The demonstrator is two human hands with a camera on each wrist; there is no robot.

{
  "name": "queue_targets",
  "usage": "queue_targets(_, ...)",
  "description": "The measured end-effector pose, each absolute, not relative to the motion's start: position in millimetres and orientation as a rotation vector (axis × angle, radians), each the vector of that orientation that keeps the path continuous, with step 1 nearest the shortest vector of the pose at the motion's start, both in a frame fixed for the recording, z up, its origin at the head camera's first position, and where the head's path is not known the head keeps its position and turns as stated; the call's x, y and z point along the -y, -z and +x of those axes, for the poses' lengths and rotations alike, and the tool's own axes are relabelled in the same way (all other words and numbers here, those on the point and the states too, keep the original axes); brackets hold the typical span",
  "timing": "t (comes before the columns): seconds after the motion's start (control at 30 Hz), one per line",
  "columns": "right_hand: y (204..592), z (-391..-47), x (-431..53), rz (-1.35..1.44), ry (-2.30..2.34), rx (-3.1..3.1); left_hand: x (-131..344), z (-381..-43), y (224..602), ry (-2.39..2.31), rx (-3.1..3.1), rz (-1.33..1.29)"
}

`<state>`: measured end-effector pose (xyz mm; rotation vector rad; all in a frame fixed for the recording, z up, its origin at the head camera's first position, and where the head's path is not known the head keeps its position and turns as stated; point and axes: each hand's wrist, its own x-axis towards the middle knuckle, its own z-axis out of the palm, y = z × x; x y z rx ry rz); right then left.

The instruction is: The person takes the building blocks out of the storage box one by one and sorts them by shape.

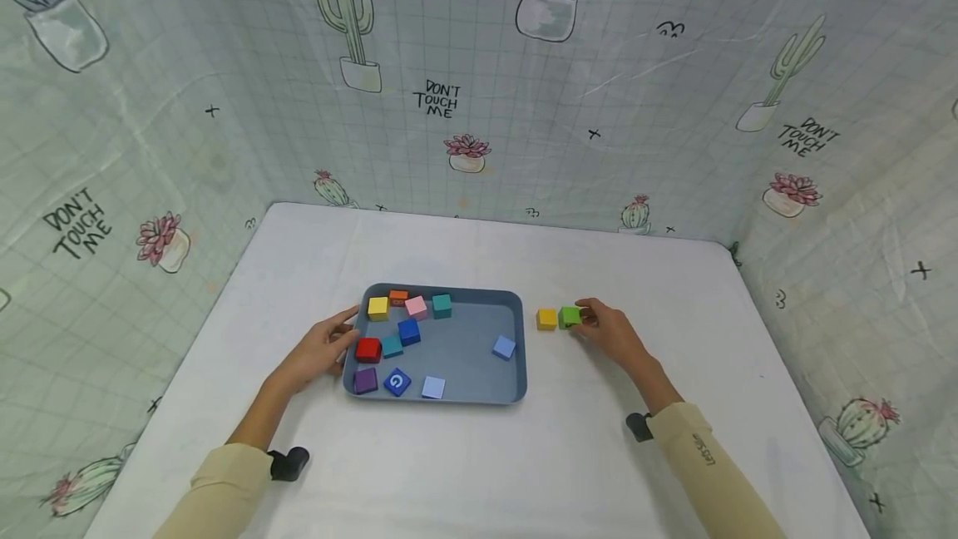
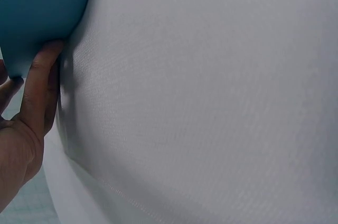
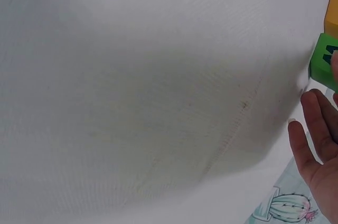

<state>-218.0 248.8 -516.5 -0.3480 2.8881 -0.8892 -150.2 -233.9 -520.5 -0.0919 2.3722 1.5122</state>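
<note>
The left hand (image 1: 323,349) rests at the left side of a grey-blue tray (image 1: 479,396), its fingers against the outer wall. In the left wrist view, extended fingers (image 2: 38,84) touch the tray's side (image 2: 45,7) low down. To the right of the tray, the right hand (image 1: 609,335) pinches a green letter block (image 1: 570,317) between thumb and forefinger. A dark letter shows on that block (image 3: 323,60) in the right wrist view, where the other fingers (image 3: 317,123) extend loosely beside it. Directly left of it sits a yellow-orange block (image 1: 546,319).
Several colored blocks lie in the tray, mostly on its left side, among them a red block (image 1: 367,350), a purple block (image 1: 365,381) and a blue block marked G (image 1: 397,383). A light blue block (image 1: 504,347) lies at the right. Patterned cloth (image 1: 479,48) surrounds the white table (image 1: 584,464).
</note>
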Motion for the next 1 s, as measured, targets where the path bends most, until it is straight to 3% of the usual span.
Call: queue_targets(1.0,491,-221,-216,-0.454,0.985,-2.984,235,-149,521,-1.51,-2.369,-0.082)
